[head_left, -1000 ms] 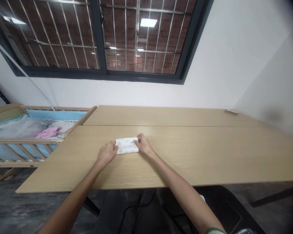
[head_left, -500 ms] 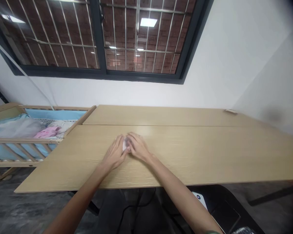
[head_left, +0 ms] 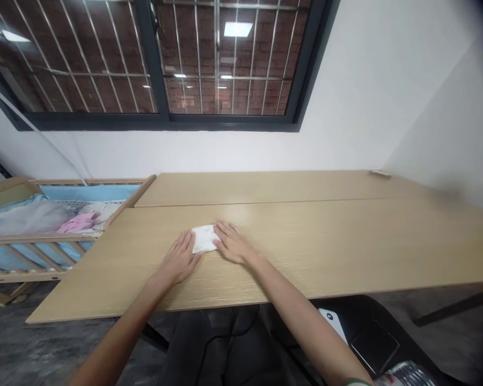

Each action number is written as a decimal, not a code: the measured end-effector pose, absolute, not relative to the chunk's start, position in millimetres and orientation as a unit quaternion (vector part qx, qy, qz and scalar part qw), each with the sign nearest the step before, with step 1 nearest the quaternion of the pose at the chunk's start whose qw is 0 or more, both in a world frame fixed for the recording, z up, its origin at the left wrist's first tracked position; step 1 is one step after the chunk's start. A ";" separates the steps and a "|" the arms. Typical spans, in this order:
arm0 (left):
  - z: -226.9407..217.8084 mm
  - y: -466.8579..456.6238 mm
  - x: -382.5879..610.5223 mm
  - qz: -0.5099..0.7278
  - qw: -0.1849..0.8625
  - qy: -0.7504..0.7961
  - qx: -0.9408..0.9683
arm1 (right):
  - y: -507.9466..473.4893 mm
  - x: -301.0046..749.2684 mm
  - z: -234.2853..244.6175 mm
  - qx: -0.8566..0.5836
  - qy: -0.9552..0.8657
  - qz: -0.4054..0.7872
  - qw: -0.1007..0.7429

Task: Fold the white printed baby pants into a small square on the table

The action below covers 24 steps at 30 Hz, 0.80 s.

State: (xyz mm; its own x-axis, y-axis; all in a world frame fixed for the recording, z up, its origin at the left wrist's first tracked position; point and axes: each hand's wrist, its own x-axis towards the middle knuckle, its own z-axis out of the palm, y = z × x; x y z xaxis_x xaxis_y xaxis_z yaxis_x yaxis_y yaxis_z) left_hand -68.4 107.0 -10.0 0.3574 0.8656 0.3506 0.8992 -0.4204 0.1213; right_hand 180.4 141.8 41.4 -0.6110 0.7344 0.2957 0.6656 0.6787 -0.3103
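A small folded white cloth (head_left: 204,238) with faint marks lies flat on the wooden table (head_left: 326,241), near its left part. My left hand (head_left: 180,258) rests on the cloth's left edge, palm down, its fingers stretched out. On the opposite edge lies my right hand (head_left: 232,244), also flat, with fingers extended over the cloth's right side. Between the two hands the middle of the cloth shows. Neither hand is wrapped round it.
A wooden crib (head_left: 64,236) with blue lining and bedding stands left of the table. A small flat object (head_left: 380,173) lies at the far right. Below the front edge, a white phone (head_left: 333,324) and a dark flat device (head_left: 374,346) rest on a black seat.
My hands have moved apart, the left one leftward and the right slightly rightward. More of the white cloth is uncovered and it lies flat between them. The view has shifted slightly.
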 end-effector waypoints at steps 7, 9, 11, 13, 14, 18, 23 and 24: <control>16.9 103.1 -61.5 -0.176 0.001 -0.530 -0.830 | 145.5 182.0 41.4 -0.352 -0.902 0.123 0.216; 22.2 108.4 -59.1 -0.171 -0.020 -0.549 -0.818 | 149.7 181.9 34.9 -0.360 -0.896 0.141 0.218; 28.3 113.2 -57.4 -0.170 -0.029 -0.557 -0.812 | 153.2 179.8 30.4 -0.368 -0.887 0.148 0.237; 36.7 114.4 -56.1 -0.177 -0.028 -0.558 -0.810 | 156.1 176.1 31.5 -0.379 -0.876 0.145 0.260; 42.0 113.1 -55.6 -0.181 -0.024 -0.560 -0.808 | 157.7 173.9 34.9 -0.386 -0.870 0.143 0.273; 67.2 99.8 -55.2 -0.249 -0.020 -0.579 -0.776 | 168.5 164.8 64.2 -0.418 -0.812 0.193 0.360; 73.9 91.3 -51.4 -0.344 -0.213 -0.593 -0.696 | 197.5 155.2 96.7 -0.377 -0.766 0.338 0.397; 69.3 91.6 -49.1 -0.330 -0.227 -0.608 -0.685 | 204.5 153.6 96.7 -0.377 -0.768 0.349 0.382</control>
State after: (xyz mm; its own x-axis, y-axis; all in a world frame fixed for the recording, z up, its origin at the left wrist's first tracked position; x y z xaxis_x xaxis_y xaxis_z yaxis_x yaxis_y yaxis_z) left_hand -49.1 91.6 69.3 0.0426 0.9835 0.1756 0.6836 -0.1569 0.7128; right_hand 153.6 204.5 96.7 -0.4231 0.8464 0.3235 0.3126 0.4715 -0.8246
